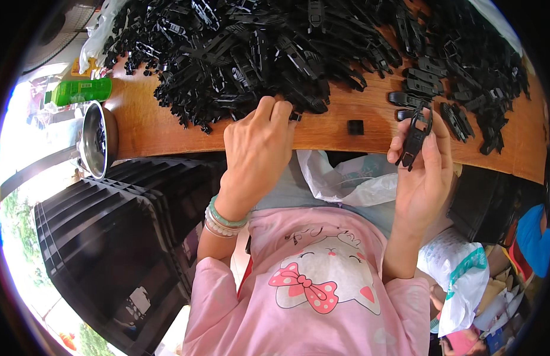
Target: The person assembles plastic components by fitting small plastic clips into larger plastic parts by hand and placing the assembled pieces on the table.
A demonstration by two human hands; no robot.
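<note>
Right hand (426, 172) pinching a black clip (415, 137) upright between fingers above the bench (340, 127) edge, left hand (257, 148) fingers pressed together at the clip pile (275, 47); likely light, stiff, slick plastic, best gripped mid-body.

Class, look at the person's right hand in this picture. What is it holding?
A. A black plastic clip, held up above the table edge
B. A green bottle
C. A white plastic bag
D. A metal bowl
A: the right hand grips a black plastic clip between thumb and fingers, while the green bottle and metal bowl sit far off at the table's left end, untouched.
</note>
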